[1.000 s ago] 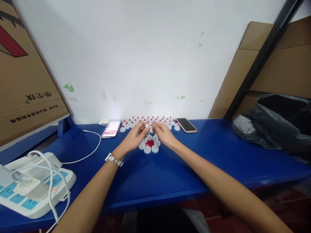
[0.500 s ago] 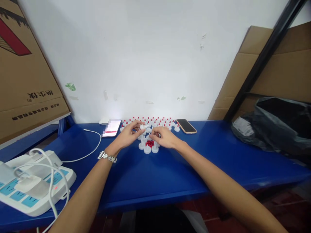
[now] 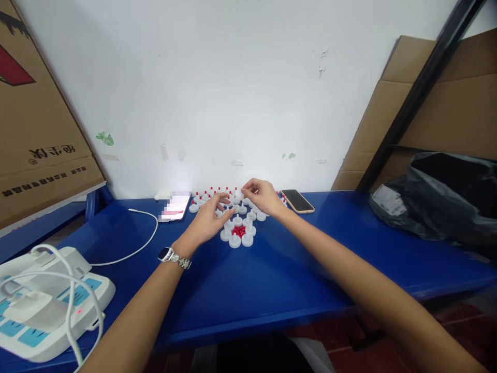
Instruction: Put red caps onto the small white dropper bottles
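Small white nozzle caps stand on the blue table, and several at the back carry red tips (image 3: pixel 227 188). Nearer me, a ring of white caps (image 3: pixel 235 241) without red tips surrounds a little pile of loose red tips (image 3: pixel 239 231). My left hand (image 3: pixel 209 218) hovers over the left part of the caps, thumb and fingers apart, with nothing visible between them. My right hand (image 3: pixel 264 197) pinches its thumb and forefinger together beside a white cap at the back; whatever is in the pinch is too small to make out.
A lit phone (image 3: pixel 176 207) lies left of the caps and a dark-screened phone (image 3: pixel 297 201) right of them. A power strip (image 3: pixel 93 305) with white cables sits at the left front. A black plastic bag (image 3: pixel 446 197) and cardboard (image 3: pixel 384 103) stand at the right.
My right hand has moved from over the ring of caps to the back rows, uncovering the ring and the red pile. My left hand has shifted slightly toward me.
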`<state>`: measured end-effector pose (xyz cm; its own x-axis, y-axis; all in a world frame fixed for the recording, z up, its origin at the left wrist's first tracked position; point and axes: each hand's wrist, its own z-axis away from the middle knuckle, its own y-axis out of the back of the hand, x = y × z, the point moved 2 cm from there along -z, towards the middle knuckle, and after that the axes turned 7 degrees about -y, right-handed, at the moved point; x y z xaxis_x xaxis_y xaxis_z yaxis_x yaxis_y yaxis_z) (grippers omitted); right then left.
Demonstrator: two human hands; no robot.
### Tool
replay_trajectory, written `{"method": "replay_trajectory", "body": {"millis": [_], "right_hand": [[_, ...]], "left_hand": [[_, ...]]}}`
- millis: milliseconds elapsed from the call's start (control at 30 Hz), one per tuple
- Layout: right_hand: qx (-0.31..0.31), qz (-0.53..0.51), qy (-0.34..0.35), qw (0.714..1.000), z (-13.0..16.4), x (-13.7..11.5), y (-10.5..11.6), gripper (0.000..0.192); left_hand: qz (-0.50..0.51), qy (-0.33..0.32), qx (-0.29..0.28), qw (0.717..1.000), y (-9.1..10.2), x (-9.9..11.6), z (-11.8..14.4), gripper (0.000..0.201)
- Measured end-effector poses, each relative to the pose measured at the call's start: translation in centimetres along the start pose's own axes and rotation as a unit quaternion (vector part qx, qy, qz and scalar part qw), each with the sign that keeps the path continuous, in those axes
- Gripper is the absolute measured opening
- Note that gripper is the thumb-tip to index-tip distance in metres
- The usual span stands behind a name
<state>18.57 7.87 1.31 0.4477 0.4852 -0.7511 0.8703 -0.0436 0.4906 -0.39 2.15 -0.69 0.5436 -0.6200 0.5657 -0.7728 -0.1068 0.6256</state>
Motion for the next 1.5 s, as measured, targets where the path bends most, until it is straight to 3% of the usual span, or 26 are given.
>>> {"method": "replay_trajectory", "body": {"millis": [100, 267, 467, 633, 700, 900, 1133, 1267, 1500], "right_hand": [[-0.012, 0.155, -0.022, 0.988, -2.0, 1.4, -0.1, 0.012], [-0.112, 0.295, -0.026, 0.949, -4.0, 2.9, -2.0, 0.018], [-0.141, 0.324, -0.020, 0.935, -5.1, 3.1, -3.1, 0.021], [-0.153, 0.326, -0.015, 0.933, -5.3, 2.8, -3.3, 0.021], [-0.152, 0.327, -0.010, 0.933, -5.2, 2.5, -3.4, 0.021], [-0.134, 0.333, 0.000, 0.934, -4.7, 2.1, -3.0, 0.020], [-0.125, 0.341, 0.027, 0.931, -4.5, 2.4, -2.7, 0.022], [-0.130, 0.332, 0.006, 0.934, -4.5, 2.7, -2.5, 0.021], [-0.191, 0.304, -0.031, 0.933, -4.1, 2.8, -2.2, 0.017]], "left_hand": [[-0.039, -0.017, 0.008, 0.999, 0.0, -0.5, -0.1, 0.034], [-0.058, -0.015, 0.011, 0.998, 0.2, -1.2, -0.2, 0.025], [-0.081, 0.034, 0.052, 0.995, 1.0, -0.6, -0.1, 0.044], [-0.082, 0.111, 0.098, 0.986, 1.3, 0.2, -0.1, 0.057], [-0.083, 0.109, 0.105, 0.985, 1.0, 0.2, -0.1, 0.060], [-0.088, 0.034, 0.061, 0.994, 0.0, -0.5, -0.4, 0.050], [-0.066, -0.023, 0.037, 0.997, -0.7, -1.9, -0.5, 0.019], [-0.124, -0.058, 0.012, 0.990, -1.2, -2.2, -0.4, 0.023], [-0.192, -0.075, -0.069, 0.976, -1.9, -1.6, -0.9, 0.034]]}}
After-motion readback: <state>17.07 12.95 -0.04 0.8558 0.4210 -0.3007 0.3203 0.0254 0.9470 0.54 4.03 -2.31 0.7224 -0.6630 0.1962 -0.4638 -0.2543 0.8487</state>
